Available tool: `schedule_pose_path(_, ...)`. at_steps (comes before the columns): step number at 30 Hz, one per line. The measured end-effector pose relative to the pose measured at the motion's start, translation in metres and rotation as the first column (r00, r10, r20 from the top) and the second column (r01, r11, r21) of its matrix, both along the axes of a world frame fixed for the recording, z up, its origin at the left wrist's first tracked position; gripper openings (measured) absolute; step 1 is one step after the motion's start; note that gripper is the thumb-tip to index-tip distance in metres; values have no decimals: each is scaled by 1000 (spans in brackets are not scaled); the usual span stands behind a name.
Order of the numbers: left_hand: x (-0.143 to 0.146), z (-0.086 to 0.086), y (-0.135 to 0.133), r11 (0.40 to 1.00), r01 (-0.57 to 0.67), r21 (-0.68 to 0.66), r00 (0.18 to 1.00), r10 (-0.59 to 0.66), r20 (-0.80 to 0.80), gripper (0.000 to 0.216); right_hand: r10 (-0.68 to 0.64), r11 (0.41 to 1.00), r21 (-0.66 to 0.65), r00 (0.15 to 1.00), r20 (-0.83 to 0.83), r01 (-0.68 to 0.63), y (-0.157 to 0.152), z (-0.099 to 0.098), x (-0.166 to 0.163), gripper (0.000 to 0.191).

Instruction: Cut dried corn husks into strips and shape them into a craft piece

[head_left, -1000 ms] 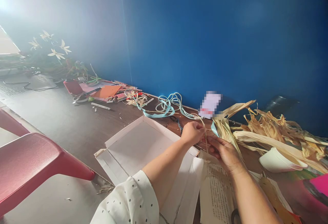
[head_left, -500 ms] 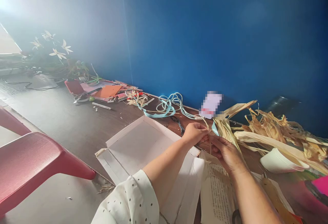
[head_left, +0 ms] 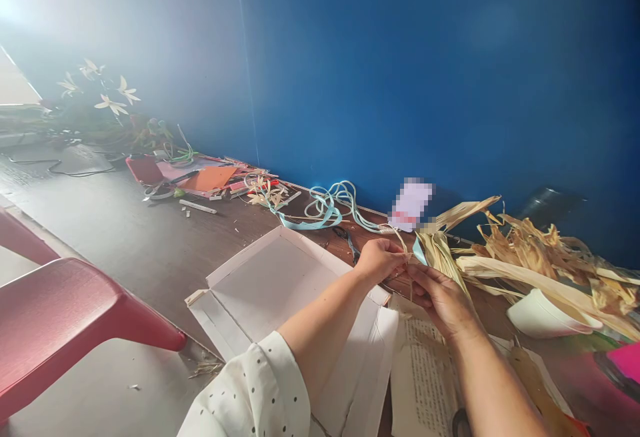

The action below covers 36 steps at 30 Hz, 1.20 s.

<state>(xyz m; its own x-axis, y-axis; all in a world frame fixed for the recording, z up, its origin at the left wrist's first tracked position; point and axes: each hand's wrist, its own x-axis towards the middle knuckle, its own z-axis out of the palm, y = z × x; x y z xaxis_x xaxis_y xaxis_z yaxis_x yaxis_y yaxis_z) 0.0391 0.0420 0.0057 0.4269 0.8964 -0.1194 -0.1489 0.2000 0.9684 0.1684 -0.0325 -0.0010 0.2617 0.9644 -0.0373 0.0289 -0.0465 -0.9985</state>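
Note:
My left hand [head_left: 381,262] and my right hand [head_left: 441,295] meet fingertip to fingertip over the table, both closed in a pinch. Between them runs a thin pale strand [head_left: 401,238], rising above the fingers and hanging below; whether it is cord or husk I cannot tell. A light blue ribbon piece [head_left: 419,250] shows just beyond my right fingers. Dried corn husks [head_left: 443,253] lie right behind that hand. Under my left forearm is an opened white cardboard box [head_left: 280,277]. A printed page [head_left: 423,370] lies below my right wrist.
Pale blue cord [head_left: 345,190] and ribbon lie coiled by the blue wall [head_left: 400,77]. A white cup [head_left: 547,313] rests on its side at the right. Paper scraps [head_left: 213,178] and white flowers [head_left: 111,105] are at the left, beyond a red chair [head_left: 75,317].
Hardly anything differs. Both hands hold nearly the same pose on the strand, with only a slight shift of the right fingers.

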Motion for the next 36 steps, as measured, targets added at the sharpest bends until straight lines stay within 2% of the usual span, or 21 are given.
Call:
schedule_pose_path(4, -3, 5, -3, 1000, 15, -9, 1000, -15, -3, 22, -26, 1000, -17, 998, -54, 25, 1, -2, 2, 17)
schedule_pose_path(8, -7, 15, -8, 999, 25, -33, 1000, -26, -4, 15, -65, 998, -17, 996, -66, 64, 1, -3, 2, 16)
schedule_pose_path(12, -9, 21, -11, 999, -3, -45, 1000, 3, -3, 18, -79, 997, -22, 995, -63, 78, 1, -3, 0, 18)
schedule_pose_path(18, -9, 19, -9, 999, 20, -47, 1000, -20, 9, 15, -74, 997, -23, 997, -33, 73, 0, -2, 0, 19)
schedule_pose_path(26, -9, 16, -7, 999, 31, -29, 1000, -31, -2, 12, -70, 997, -30, 995, -74, 68, 0, -2, 1, 19)
schedule_pose_path(30, -7, 10, -3, 998, 44, 50, 997, -40, -71, 10, -65, 997, -36, 993, -95, 62, -1, 1, -2, 19)
schedule_pose_path(36, -11, 11, -2, 959, 60, 277, 949, 32, -315, 15, -70, 997, -44, 992, -105, 66, -1, 2, -4, 20)
